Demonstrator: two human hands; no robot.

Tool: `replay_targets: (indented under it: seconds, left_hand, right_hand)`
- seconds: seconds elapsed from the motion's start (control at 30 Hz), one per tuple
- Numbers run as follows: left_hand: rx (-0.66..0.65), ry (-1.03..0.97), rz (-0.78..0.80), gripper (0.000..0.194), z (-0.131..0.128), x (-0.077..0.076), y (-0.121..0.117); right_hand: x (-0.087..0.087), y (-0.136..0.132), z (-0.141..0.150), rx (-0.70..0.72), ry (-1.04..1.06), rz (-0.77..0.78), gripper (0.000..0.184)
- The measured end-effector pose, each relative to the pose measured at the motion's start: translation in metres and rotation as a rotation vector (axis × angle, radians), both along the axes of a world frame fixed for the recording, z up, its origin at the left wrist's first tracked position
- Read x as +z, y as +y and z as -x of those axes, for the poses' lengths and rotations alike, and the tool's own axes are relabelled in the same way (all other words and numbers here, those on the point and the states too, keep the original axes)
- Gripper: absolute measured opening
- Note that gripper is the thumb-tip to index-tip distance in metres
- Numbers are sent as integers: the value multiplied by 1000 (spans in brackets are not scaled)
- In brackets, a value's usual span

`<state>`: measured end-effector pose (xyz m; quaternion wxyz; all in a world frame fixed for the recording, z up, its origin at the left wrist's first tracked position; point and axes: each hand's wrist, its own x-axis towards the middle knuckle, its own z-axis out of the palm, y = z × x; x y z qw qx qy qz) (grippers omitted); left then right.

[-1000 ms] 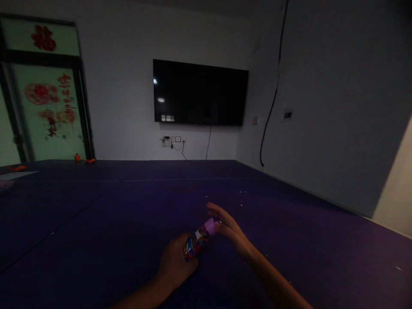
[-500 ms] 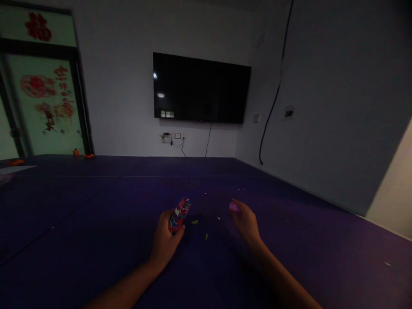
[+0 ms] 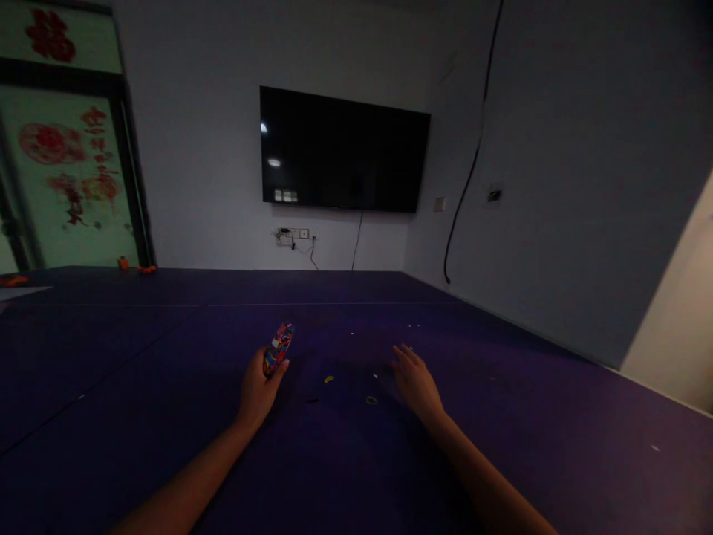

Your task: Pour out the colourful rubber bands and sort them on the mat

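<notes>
One clear cylindrical container (image 3: pixel 281 343) of multicoloured pieces, clasped low by the left hand (image 3: pixel 256 392), tilts top-up, presumably retaining its contents, while the right hand (image 3: pixel 419 388), fingers extended, grip unclear, nears a thin yellowish loop (image 3: pixel 371 403).

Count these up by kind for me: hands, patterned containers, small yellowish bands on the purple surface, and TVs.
Hands: 2 (left hand, right hand)
Patterned container: 1
Yellowish bands: 2
TV: 1
Total: 6
</notes>
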<state>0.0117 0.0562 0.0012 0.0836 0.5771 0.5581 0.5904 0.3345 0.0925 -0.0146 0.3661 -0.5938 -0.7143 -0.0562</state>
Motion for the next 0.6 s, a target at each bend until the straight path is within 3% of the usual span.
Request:
replay_targets:
  seconds: [0.17,0.3,0.5,0.6]
  left_hand:
    - [32,61,-15,40,4,-5,4]
    - [29,150,-71,33,6,-7,6]
    - [97,246,-172,27,11,-11,12]
    - [146,240,-160,27,14,-15,16]
  right_hand:
    - [-18,-9,53,76,99,220,51]
    - [-18,-7,102,167,143,293,51]
    - [-7,6,174,306,209,261,48]
    - [-3,9,192,439,257,234,47]
